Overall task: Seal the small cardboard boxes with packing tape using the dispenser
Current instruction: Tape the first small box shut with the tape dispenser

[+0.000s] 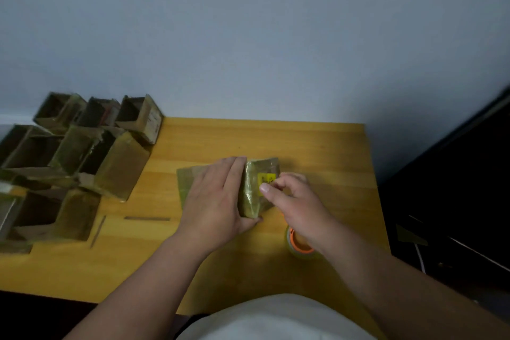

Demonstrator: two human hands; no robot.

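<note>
Flat-fingered, the left hand (218, 196) presses down on the small cardboard box (256, 188) at mid-table, thumb hooked under its near corner. Beside it, the right hand (292, 199) pinches at the glossy taped end by the yellow label (266, 180). Light, thin-walled and slick with tape, the box seems best held across its broad faces. Just behind the right wrist lies the tape roll (299, 246).
</note>
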